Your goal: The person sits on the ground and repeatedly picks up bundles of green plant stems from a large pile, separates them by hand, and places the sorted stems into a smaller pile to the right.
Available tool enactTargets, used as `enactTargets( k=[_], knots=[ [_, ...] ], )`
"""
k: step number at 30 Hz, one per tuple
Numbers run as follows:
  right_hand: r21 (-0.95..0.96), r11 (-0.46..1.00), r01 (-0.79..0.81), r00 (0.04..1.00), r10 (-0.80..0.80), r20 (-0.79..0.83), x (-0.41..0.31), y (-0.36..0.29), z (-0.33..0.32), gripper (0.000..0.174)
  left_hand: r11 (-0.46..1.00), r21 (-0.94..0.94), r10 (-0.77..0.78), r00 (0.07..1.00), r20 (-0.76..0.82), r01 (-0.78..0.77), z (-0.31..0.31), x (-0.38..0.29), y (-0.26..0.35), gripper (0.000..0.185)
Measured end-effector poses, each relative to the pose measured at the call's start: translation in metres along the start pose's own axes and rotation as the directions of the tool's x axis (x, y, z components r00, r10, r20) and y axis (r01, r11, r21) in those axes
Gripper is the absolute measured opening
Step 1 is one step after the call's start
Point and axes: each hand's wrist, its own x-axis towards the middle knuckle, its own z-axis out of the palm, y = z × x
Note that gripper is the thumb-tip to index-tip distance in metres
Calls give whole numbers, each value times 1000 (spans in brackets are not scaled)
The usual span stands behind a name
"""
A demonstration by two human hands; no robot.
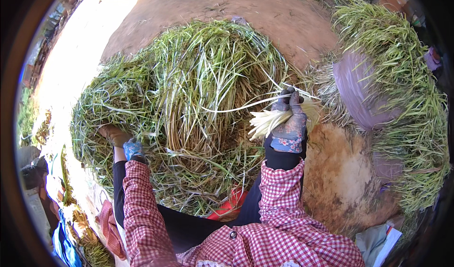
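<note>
My right hand (291,121), in a dirty patterned work glove, is closed around a bundle of pale plant stalks (269,122). A few long white strands stick out from its fingers to the left and up. My left hand (133,147), in a blue flowered glove, is low at the left beside my shin; its fingers are mostly hidden, so whether it holds something cannot be told. Between and beyond my hands lies a large heap of long green leafy stalks (212,89), with brownish stems at its near side.
A long row of green leafy bundles (408,100) stands at the right, partly against purplish plastic sheeting (358,89). Loose pale stalks (335,96) lie beside it on the earth floor (340,167). A red object (230,205) sits between my legs. Bright sunlight falls at the left.
</note>
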Motion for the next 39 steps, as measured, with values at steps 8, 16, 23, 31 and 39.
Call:
enactTargets(
  k=[8,16,23,31,39],
  knots=[
    [-112,987,-112,983,126,136,-4,29,-3,22,328,-801,796,603,-51,-500,-59,-128,211,63],
    [-205,978,-50,977,91,194,-7,7,3,20,-47,-836,781,542,310,547,7,-190,218,33],
    [-530,842,-98,960,220,173,-12,73,-24,33,-56,-989,356,928,110,138,-6,-210,285,21],
    [-525,835,-161,960,256,113,-7,74,-40,27,289,-957,398,910,117,-3,30,-162,265,17],
    [-668,728,-154,981,193,-16,-6,84,-32,18,882,129,398,863,311,-454,89,-71,262,21]
  ],
)
